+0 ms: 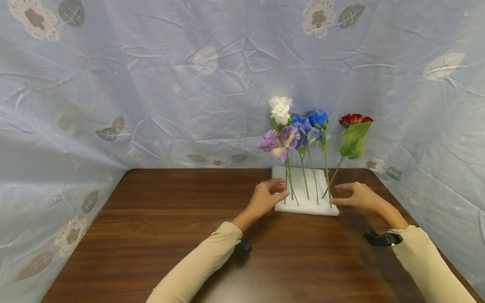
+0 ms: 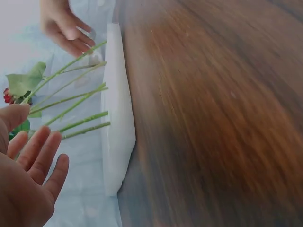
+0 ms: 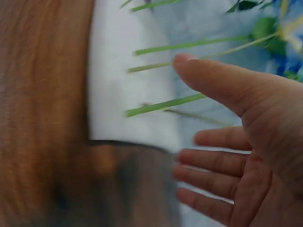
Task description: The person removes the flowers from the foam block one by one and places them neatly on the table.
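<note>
Several artificial flowers stand with their stems in a white foam block (image 1: 307, 207) near the table's back edge. A white rose (image 1: 281, 109) rises above a purple iris (image 1: 278, 143) on the left. Blue blooms (image 1: 317, 118) and a blue iris (image 1: 306, 132) are in the middle, and a red flower (image 1: 356, 120) leans right. My left hand (image 1: 266, 195) is beside the left stems, fingers spread and relaxed, holding nothing visible. On the other side, my right hand (image 1: 358, 197) is by the right-hand stem (image 3: 165, 104), fingers extended and apart from the thumb.
The brown wooden table (image 1: 170, 235) spreads in front and to the left of the foam. A pale blue patterned cloth (image 1: 189, 84) hangs behind and along both sides. Dark wrist devices (image 1: 382, 239) sit at both cuffs.
</note>
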`<state>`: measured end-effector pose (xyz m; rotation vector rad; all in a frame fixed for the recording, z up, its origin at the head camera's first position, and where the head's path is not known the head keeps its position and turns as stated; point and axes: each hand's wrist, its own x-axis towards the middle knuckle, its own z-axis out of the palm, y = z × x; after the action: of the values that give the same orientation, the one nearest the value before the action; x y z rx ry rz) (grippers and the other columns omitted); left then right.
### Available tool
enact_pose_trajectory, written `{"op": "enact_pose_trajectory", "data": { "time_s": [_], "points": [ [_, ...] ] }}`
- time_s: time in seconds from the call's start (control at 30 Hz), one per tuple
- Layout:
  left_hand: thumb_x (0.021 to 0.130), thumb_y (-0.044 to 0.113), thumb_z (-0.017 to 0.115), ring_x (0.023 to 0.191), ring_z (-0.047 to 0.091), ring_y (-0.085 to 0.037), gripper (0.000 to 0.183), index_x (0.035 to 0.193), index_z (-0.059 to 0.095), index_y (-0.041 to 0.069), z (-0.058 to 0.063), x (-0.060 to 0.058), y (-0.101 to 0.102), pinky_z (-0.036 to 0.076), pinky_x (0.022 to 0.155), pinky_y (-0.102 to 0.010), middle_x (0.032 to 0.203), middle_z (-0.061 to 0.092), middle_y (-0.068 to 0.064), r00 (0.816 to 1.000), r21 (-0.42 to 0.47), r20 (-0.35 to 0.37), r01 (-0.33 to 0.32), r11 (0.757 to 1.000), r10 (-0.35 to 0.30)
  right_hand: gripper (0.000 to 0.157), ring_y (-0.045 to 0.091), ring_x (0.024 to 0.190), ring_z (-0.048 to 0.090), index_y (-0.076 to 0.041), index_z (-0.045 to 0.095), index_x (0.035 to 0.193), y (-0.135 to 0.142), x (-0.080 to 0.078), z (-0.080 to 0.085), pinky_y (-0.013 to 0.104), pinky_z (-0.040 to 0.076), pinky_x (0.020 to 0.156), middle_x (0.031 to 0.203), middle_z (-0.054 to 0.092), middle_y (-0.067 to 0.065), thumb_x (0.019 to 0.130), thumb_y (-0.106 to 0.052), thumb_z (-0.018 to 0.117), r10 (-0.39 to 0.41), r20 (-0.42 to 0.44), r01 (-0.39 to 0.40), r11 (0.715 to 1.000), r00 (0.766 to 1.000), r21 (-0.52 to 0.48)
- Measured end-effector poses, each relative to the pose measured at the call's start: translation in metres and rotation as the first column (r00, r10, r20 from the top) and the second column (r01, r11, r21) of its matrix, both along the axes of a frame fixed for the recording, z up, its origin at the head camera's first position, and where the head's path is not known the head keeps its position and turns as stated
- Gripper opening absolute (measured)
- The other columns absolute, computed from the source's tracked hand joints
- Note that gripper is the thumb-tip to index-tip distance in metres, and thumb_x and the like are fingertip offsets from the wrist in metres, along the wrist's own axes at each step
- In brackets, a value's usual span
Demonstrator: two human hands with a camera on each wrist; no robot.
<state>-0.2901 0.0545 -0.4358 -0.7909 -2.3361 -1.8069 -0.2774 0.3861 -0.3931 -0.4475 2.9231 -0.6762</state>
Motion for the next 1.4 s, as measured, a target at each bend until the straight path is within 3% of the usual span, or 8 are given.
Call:
{"op": "enact_pose_trajectory", "data": {
  "time_s": [0.2,0.37,0.57,1.07,1.23,1.4],
  "points": [
    [0.094,0.008,0.073,0.102,0.075,-0.030,0.036,0.128,0.068,-0.002,0.004,-0.003,0.010,0.062,0.087,-0.028,0.113,0.076,-0.019,1.000,0.001,-0.016,-0.001,1.000,0.001,0.101,0.059,0.142,0.032,0.008,0.030,0.156,0.008,-0.017,-0.034,0.071,0.041,0.106,0.157,0.032,0.037,0.083,-0.035,0.086,0.077,0.060,-0.070,0.990,0.995,-0.123],
    [0.094,0.008,0.073,0.099,0.076,-0.029,0.035,0.127,0.069,-0.003,0.003,-0.005,0.016,0.061,0.083,-0.022,0.111,0.077,-0.017,1.000,0.018,-0.011,-0.007,1.000,0.007,0.109,0.060,0.146,0.023,0.007,0.024,0.158,0.011,-0.025,-0.049,0.069,0.043,0.105,0.160,0.024,0.038,0.077,-0.024,0.091,0.130,0.078,-0.110,0.971,0.988,-0.213],
    [0.094,0.007,0.073,0.099,0.076,-0.030,0.034,0.126,0.069,-0.002,0.004,-0.003,0.018,0.062,0.084,-0.023,0.110,0.077,-0.017,1.000,0.028,0.008,-0.006,1.000,0.006,0.109,0.059,0.146,0.024,0.009,0.025,0.157,0.010,-0.031,-0.055,0.068,0.034,0.113,0.161,0.021,0.039,0.075,-0.016,0.092,0.161,0.086,-0.128,0.944,0.983,-0.305],
    [0.093,0.011,0.075,0.097,0.076,-0.025,0.022,0.113,0.076,0.002,-0.004,-0.008,0.012,0.059,0.079,-0.016,0.106,0.079,-0.013,0.997,0.032,0.012,-0.082,0.996,0.081,0.105,0.055,0.145,0.030,0.011,0.027,0.155,-0.018,-0.040,-0.063,0.063,0.036,0.113,0.160,0.025,0.038,0.075,-0.012,0.092,0.179,0.074,-0.138,0.914,0.981,-0.382],
    [0.093,0.012,0.074,0.096,0.077,-0.025,0.021,0.111,0.077,0.001,-0.008,-0.008,0.010,0.059,0.076,-0.017,0.105,0.079,-0.012,0.995,0.024,0.013,-0.101,0.995,0.101,0.104,0.055,0.145,0.032,0.011,0.030,0.154,-0.023,-0.042,-0.065,0.064,0.037,0.113,0.158,0.031,0.037,0.074,-0.013,0.093,0.170,0.065,-0.134,0.919,0.983,-0.372],
    [0.094,0.013,0.074,0.100,0.076,-0.024,0.021,0.111,0.078,0.002,-0.010,-0.007,0.009,0.060,0.081,-0.020,0.107,0.079,-0.011,0.994,0.016,0.015,-0.105,0.994,0.104,0.101,0.055,0.144,0.034,0.010,0.036,0.151,-0.024,-0.041,-0.066,0.065,0.038,0.113,0.155,0.035,0.038,0.072,-0.016,0.094,0.137,0.052,-0.114,0.942,0.989,-0.316]
  ]
}}
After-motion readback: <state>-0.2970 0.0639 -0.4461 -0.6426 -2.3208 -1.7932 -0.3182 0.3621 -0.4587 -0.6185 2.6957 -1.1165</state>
